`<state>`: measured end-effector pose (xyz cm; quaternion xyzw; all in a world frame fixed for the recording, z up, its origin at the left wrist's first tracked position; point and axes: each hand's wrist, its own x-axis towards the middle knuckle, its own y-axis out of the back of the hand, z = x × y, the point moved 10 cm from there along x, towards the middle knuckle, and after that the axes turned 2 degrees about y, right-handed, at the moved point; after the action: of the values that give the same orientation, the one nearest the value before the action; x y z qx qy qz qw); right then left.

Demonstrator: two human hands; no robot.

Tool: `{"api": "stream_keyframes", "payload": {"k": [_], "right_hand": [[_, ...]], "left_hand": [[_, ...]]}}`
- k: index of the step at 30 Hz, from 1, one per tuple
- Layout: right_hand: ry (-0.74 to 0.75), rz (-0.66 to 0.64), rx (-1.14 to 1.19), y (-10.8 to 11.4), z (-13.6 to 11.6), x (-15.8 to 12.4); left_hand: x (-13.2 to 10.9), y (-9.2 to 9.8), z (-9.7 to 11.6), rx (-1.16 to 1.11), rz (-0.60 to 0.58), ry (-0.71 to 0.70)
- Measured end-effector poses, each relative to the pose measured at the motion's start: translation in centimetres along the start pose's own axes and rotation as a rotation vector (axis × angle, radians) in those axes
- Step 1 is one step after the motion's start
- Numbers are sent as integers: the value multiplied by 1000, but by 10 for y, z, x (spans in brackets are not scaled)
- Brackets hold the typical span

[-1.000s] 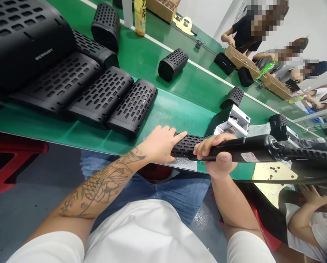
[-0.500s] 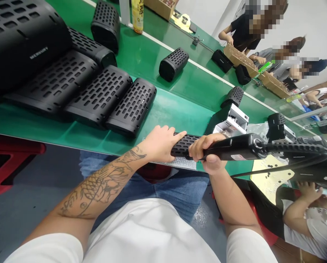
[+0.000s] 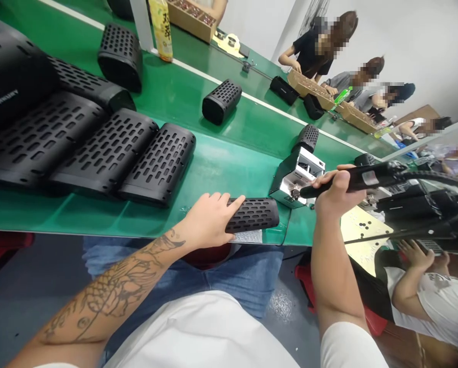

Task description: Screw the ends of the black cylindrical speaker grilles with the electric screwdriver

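My left hand grips the left end of a black speaker housing with slotted holes, which lies on bubble wrap at the table's front edge. My right hand is wrapped around a black electric screwdriver, held nearly level with its cable running off to the right. The screwdriver's tip is at the front of a black and white screw feeder. Whether a screw sits on the tip is too small to tell.
Several black slotted speaker housings lie in a row at the left of the green table. Another housing stands farther back. A yellow bottle stands by a white post. Co-workers sit opposite and at the right.
My right hand has moved the electric screwdriver from the housing to the right, over to the screw feeder. My left hand has stayed on the housing. The view has shifted to the right.
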<state>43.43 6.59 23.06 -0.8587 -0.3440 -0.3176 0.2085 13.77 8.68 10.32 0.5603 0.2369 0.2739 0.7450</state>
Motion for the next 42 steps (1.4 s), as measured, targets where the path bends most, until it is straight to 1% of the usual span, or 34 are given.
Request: {"api": "stream_keyframes", "payload": {"k": [1, 2, 3, 5, 7, 8, 9, 11, 13, 15, 16, 17, 19, 21, 22, 25, 27, 29, 32, 36, 40, 42], "right_hand": [[7, 33, -59, 9, 13, 10], [-8, 37, -102, 14, 27, 16], [-29, 37, -120, 18, 40, 18], [-80, 33, -107, 23, 60, 17], [-110, 32, -66, 25, 67, 12], [-116, 27, -53, 25, 66, 9], [-120, 18, -45, 24, 62, 7], [-126, 8, -28, 21, 46, 3], [-122, 17, 31, 17, 20, -4], [-119, -15, 141, 5, -11, -18], [-124, -70, 207, -7, -27, -28], [-129, -153, 273, -22, -44, -40], [-140, -347, 400, -58, -74, -69], [-141, -493, 507, -91, -98, -100], [-135, -540, 543, -106, -105, -113], [-128, -613, 569, -140, -111, -141], [-149, -622, 550, -153, -106, -149], [-188, -636, 537, -162, -99, -155], [-232, -686, 527, -170, -94, -161], [-255, -748, 556, -175, -95, -167], [-243, -821, 616, -179, -99, -173], [-243, -829, 599, -180, -98, -174]], "left_hand": [[-1, 0, 0, -23, 41, -19], [-4, 1, 0, -54, 98, -47], [-8, 2, -1, -92, 173, -83], [-24, 5, -8, -195, 363, -161], [-43, 1, -25, -334, 537, -194], [-50, -6, -36, -410, 585, -185], [-55, -16, -47, -484, 599, -162], [-58, -41, -65, -609, 542, -101], [-55, -62, -74, -688, 462, -54], [-51, -70, -75, -736, 437, -38], [-49, -71, -75, -753, 441, -39], [-47, -70, -74, -766, 449, -44], [-45, -68, -72, -789, 461, -56], [-44, -66, -70, -808, 468, -66], [-44, -65, -69, -814, 474, -68], [-45, -65, -68, -816, 492, -73], [-46, -64, -66, -812, 504, -83], [-46, -63, -64, -808, 516, -89], [-45, -61, -63, -798, 524, -84], [-44, -61, -62, -765, 528, -80], [-41, -61, -61, -745, 509, -76], [-41, -61, -61, -744, 495, -71]]}}
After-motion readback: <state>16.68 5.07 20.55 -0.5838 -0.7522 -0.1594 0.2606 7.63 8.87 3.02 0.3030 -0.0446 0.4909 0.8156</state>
